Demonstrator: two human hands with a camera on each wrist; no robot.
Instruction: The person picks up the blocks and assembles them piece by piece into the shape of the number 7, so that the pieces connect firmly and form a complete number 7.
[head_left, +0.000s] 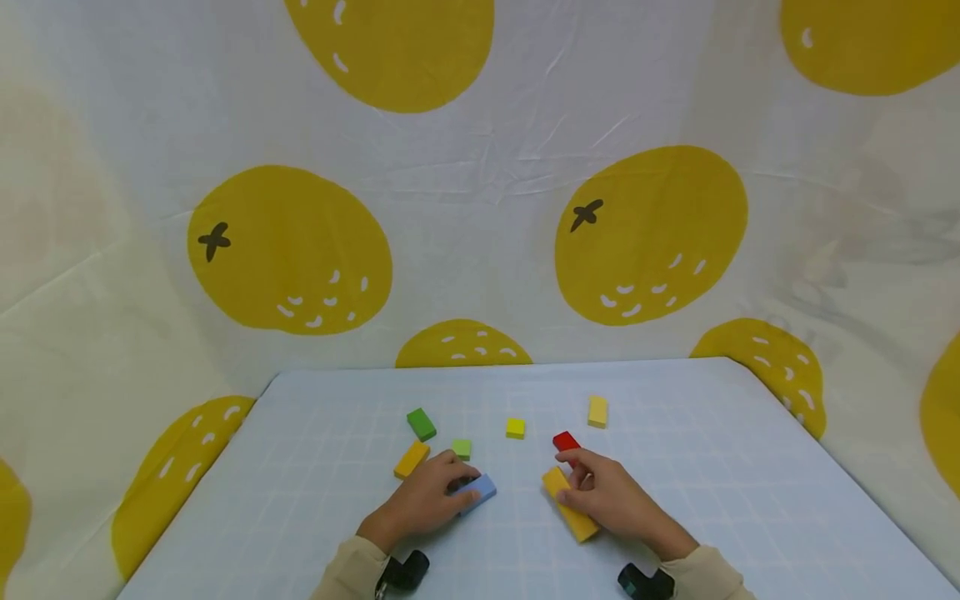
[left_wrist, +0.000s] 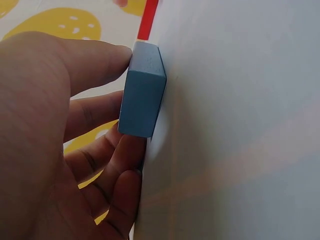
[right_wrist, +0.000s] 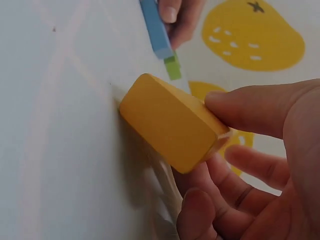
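Note:
My left hand [head_left: 431, 498] pinches a blue rectangular block [head_left: 478, 492] between thumb and fingers. In the left wrist view the thumb lies along the upper edge of the blue block [left_wrist: 143, 100], whose lower side is right at the tablecloth. My right hand [head_left: 611, 498] grips a long orange-yellow block [head_left: 572, 507]. The right wrist view shows the thumb on one side of this orange-yellow block [right_wrist: 170, 125] and fingers beneath, the block tilted over the cloth. Just beyond the right fingertips is a red block [head_left: 566, 441], partly hidden by that hand.
Near my left hand lie an orange block [head_left: 412, 459], a small light green block [head_left: 461, 450] and a darker green block [head_left: 422, 424]. Farther back are a small yellow block [head_left: 515, 428] and a pale yellow block [head_left: 597, 412]. A white checked cloth [head_left: 330, 533] covers the table; a fruit-print curtain [head_left: 472, 233] hangs behind.

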